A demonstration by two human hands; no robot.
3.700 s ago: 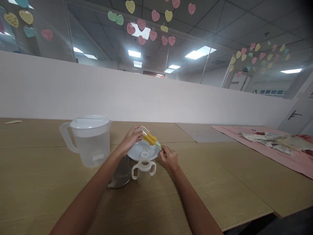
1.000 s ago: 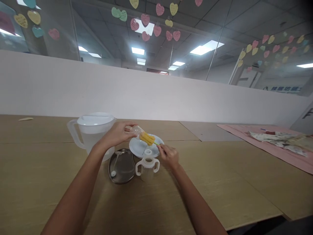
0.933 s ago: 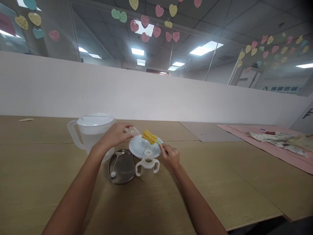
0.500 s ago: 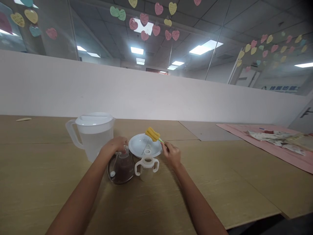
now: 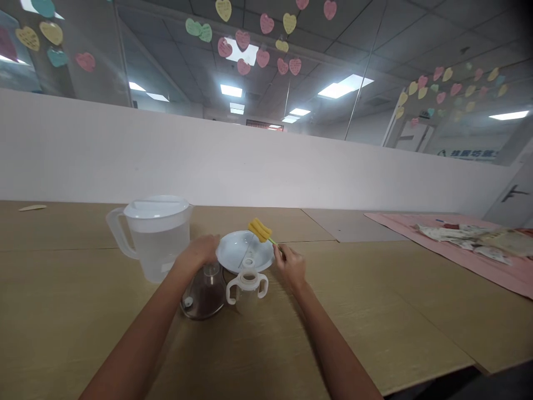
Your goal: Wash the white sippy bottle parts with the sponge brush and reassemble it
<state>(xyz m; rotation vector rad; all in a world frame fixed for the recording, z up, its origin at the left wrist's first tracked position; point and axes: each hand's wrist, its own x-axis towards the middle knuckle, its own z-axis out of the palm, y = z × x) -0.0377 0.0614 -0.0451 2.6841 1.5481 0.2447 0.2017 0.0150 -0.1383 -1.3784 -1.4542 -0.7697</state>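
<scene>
The right hand (image 5: 290,265) is holding a green-handled yellow sponge brush (image 5: 260,230) over a round white dish (image 5: 227,251); the left hand (image 5: 202,251), its grip unclear, is partly hiding a clear cylindrical cup (image 5: 211,272) over a metal tray (image 5: 205,304), ideally steadying it gently

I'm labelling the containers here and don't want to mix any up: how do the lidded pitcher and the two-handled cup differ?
Size: the pitcher is much bigger than the two-handled cup.
Handles: the pitcher has one large handle on its side, the cup a small one on each side.
Top: the pitcher wears a white lid, while the cup's white collar leaves its mouth open.
Both stand upright and have see-through bodies.
</scene>
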